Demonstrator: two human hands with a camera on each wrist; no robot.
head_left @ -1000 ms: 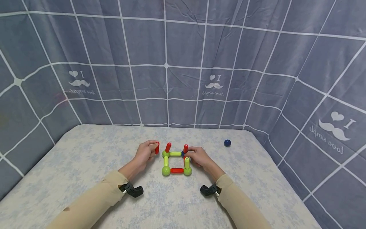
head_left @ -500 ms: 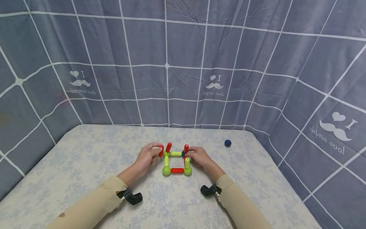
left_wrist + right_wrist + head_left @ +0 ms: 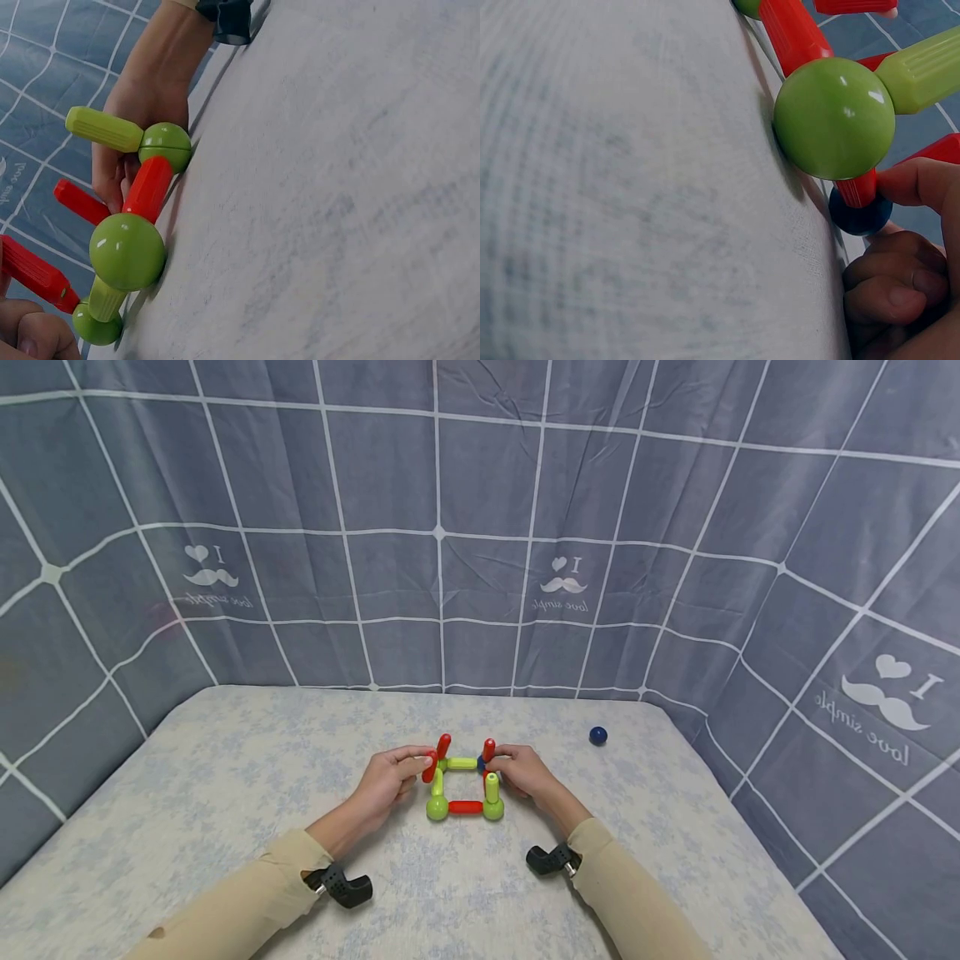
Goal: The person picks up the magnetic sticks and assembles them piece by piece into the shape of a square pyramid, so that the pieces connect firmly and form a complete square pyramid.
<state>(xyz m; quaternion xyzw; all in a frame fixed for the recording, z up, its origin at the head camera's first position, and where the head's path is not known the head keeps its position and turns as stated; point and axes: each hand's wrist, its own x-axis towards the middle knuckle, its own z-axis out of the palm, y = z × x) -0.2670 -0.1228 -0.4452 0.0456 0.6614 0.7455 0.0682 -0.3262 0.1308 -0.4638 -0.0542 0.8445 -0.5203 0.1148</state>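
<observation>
A square frame of toy building rods and balls lies on the table. Its near-left green ball [image 3: 437, 808] and near-right green ball [image 3: 492, 808] are joined by a red rod [image 3: 466, 807]. My left hand [image 3: 386, 782] pinches a loose red rod [image 3: 430, 767] between thumb and fingers, overlapping the far-left corner in the head view. There another red rod [image 3: 444, 746] stands up. My right hand [image 3: 520, 768] grips the far-right blue ball [image 3: 861, 217], from which a red rod [image 3: 489, 749] rises. A light green rod [image 3: 492, 787] stands on the near-right ball.
A separate dark blue ball [image 3: 597, 736] lies on the patterned tabletop [image 3: 540, 718] at the back right. A grey-blue curtain [image 3: 480, 577] with white lines hangs behind the table and along its sides. Each wrist carries a black camera mount [image 3: 347, 887].
My left hand has moved right and slightly nearer with the loose red rod, from beside the frame to its far-left corner. My right hand has stayed at the far-right ball.
</observation>
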